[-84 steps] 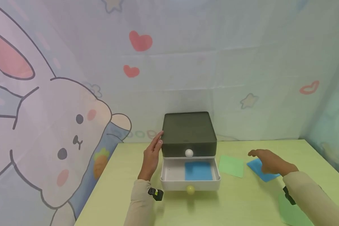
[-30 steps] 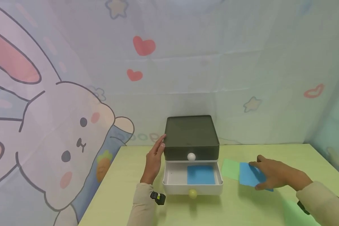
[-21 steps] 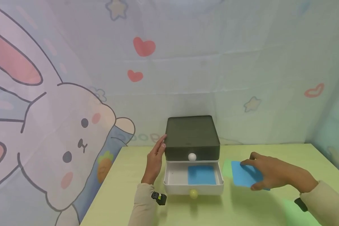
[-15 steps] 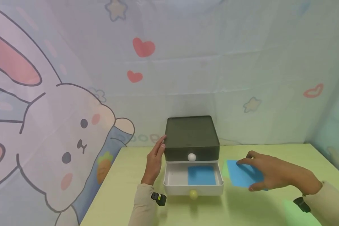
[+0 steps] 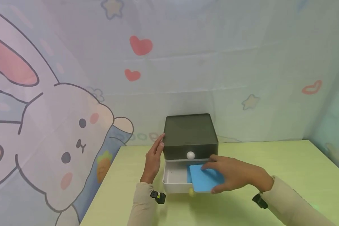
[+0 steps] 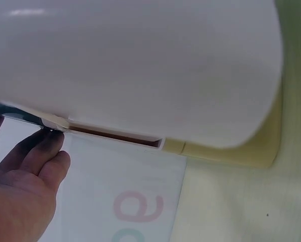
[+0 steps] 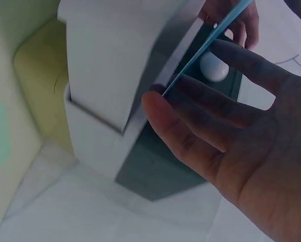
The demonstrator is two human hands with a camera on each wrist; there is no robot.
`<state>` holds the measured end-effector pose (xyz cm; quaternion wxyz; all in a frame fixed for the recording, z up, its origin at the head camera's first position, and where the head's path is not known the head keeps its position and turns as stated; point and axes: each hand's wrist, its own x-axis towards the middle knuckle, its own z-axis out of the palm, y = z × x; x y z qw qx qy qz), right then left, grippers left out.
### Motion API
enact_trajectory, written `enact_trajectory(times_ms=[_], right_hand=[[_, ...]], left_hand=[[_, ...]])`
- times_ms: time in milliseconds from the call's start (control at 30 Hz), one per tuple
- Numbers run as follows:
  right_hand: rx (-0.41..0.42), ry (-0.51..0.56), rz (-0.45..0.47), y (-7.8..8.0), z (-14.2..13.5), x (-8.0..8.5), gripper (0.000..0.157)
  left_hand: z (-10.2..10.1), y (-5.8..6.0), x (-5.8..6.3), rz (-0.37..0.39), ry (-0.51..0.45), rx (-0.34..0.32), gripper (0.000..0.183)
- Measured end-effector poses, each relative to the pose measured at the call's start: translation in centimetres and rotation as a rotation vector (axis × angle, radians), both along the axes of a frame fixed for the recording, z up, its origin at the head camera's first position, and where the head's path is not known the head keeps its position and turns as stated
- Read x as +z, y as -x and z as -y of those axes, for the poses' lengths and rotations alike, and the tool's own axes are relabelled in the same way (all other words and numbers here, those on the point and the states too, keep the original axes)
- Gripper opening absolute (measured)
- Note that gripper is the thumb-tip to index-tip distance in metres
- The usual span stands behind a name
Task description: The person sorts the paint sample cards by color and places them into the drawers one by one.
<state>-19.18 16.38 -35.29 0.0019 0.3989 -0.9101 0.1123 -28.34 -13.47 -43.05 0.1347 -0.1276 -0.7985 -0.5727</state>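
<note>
Blue card [image 5: 204,178] hangs over the right front of the pulled-out drawer [image 5: 177,188] in the head view, above another blue sheet [image 5: 189,175]; whether it touches the drawer wall I cannot tell. The right hand [image 5: 237,174] pinches it, fingertips at the far edge, thumb at the near one. The left hand [image 5: 152,161], fingers extended, rests against the box [image 5: 190,130]

From the left wrist, these fingertips touch the box's dark upper part

From the right wrist, the card shows edge-on as a thin, straight strip near the white knob [image 7: 214,67]. It should handle as light and flexible, easily creased by a hard squeeze; opposite edges seem the best hold, corners left free
</note>
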Motion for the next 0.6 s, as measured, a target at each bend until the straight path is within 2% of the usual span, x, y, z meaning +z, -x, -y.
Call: enact_trajectory(times_ms=[167, 300, 467, 600], right_hand=[[-0.034, -0.027, 0.012, 0.5, 1.8, -0.8, 0.059], [-0.084, -0.059, 0.006, 0.6, 2.5, -0.8, 0.058], [-0.088, -0.065, -0.022, 1.3, 2.6, -0.8, 0.047], [-0.092, -0.044, -0.057, 1.4, 2.2, -1.4, 0.042]], left_hand=[[-0.1, -0.2, -0.1, 0.016, -0.003, -0.008, 0.041], [-0.1, -0.1, 0.0, 0.009, 0.006, -0.009, 0.041], [0.1, 0.1, 0.1, -0.011, 0.009, -0.015, 0.041], [0.3, 0.0, -0.2, -0.005, 0.006, -0.018, 0.041]])
